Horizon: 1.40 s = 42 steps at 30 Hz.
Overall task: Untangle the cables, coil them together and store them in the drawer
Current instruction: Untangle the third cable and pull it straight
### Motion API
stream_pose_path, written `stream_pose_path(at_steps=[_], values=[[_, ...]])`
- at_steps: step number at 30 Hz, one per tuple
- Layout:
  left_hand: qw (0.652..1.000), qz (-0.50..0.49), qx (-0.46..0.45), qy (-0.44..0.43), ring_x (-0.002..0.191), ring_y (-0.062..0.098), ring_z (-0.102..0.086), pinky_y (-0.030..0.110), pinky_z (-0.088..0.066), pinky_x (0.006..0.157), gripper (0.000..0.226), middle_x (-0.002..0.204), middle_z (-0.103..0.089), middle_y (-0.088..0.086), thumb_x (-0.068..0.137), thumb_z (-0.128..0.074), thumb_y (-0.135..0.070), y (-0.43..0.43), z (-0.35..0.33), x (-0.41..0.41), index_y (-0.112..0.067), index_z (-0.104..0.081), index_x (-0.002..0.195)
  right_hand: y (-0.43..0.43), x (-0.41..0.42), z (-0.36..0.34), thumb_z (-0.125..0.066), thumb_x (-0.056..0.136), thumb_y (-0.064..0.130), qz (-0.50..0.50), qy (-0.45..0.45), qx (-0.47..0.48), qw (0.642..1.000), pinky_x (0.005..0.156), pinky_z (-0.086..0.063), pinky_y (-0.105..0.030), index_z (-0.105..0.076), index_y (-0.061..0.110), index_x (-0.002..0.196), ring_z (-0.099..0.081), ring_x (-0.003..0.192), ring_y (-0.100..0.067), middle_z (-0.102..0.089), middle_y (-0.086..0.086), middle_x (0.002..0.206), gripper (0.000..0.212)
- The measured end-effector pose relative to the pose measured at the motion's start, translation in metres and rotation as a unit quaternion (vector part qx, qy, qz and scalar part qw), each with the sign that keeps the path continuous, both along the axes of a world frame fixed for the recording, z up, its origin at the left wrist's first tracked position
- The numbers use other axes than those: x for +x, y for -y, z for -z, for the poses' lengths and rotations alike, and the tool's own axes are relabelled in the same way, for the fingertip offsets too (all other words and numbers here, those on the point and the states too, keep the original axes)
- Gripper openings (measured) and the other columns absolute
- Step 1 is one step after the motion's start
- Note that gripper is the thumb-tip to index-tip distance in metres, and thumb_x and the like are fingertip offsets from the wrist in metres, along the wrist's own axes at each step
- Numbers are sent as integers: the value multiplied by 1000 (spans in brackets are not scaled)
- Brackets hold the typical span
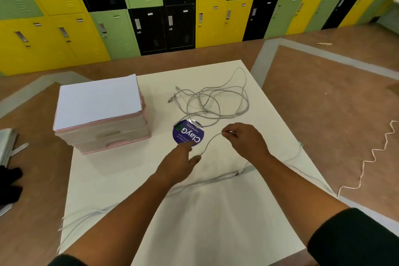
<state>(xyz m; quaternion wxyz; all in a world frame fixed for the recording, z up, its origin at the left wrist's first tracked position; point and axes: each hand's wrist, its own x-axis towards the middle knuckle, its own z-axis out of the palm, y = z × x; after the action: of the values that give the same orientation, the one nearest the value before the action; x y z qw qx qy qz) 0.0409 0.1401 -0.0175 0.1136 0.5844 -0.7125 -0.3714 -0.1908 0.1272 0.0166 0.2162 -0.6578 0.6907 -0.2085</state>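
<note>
White bench carries tangled grey cables on its far side, right hand pinching one cable end, left hand spread just left of it.

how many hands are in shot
2. The left hand reaches to the near edge of the sticker, fingers straight. The right hand pinches a cable end to its right. No others show.
</note>
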Motion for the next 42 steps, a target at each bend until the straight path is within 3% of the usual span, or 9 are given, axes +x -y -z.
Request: stream_pose_path(at_steps=[5,8,12,20,25,28,33,39,42], values=[[995,38,-8,-95,92,13,-64,31,-54,81,31,107,-66,-4,103,-48,-36,18,-22,-55,-25,-54,131,-6,-6,4,-61,94,35,-12,24,17,999,80,-54,-38,-74,31,97,-66,88,-12,-72,9,97,13],[995,28,-38,-89,80,12,-63,34,-54,74,24,90,-69,-2,103,-48,-32,21,-21,-73,-17,-64,114,-9,-15,4,-61,94,38,-8,37,31,999,80,-54,-38,-74,32,97,-65,86,-10,-72,10,96,15],[995,19,-50,-81,74,11,-62,32,-50,68,19,85,-70,-6,101,-51,-23,19,-12,-80,-16,-69,98,-15,-25,8,-59,91,45,-5,43,77,996,80,-56,-38,-73,38,92,-65,84,-6,-72,15,92,16],[995,42,-79,-35,70,12,-62,29,-49,62,18,83,-71,-3,101,-53,-28,13,-8,-80,-17,-68,100,-13,-57,-1,-68,89,37,33,58,132,989,79,-55,-37,-73,27,85,-64,78,-12,-70,8,81,12],[994,29,-97,-41,72,11,-62,23,-42,58,20,83,-70,-4,102,-51,-30,14,-10,-84,-17,-66,101,-6,-80,-18,-74,78,56,75,24,134,988,55,-37,-28,-52,12,59,-45,49,-12,-60,2,58,52],[994,35,-102,-34,72,11,-61,22,-42,58,21,81,-68,-6,102,-50,-31,15,-11,-85,-17,-66,102,-7,-91,-17,-73,80,56,78,-1,142,987,55,-36,-28,-57,8,64,-46,50,-13,-56,3,55,53],[993,53,-100,-20,70,11,-60,25,-44,61,20,80,-68,-6,102,-50,-32,11,-5,-89,-19,-65,101,-9,-105,-12,-61,95,26,-1,-33,170,985,60,-41,-25,-72,20,88,-60,74,-16,-67,5,77,14],[994,85,-73,-2,72,11,-64,32,-52,66,29,80,-70,-7,101,-49,-41,7,13,-83,-19,-66,94,-18,-154,-13,-61,94,44,25,-104,188,976,62,-40,-27,-73,27,87,-50,64,-6,-56,12,66,22],[989,134,-66,12,88,13,-67,33,-54,78,26,98,-74,-9,102,-46,-36,1,17,-93,-23,-69,102,-23,-171,-3,-53,100,35,3,-121,190,974,79,-49,-32,-72,26,110,-60,86,-12,-69,9,94,23]])
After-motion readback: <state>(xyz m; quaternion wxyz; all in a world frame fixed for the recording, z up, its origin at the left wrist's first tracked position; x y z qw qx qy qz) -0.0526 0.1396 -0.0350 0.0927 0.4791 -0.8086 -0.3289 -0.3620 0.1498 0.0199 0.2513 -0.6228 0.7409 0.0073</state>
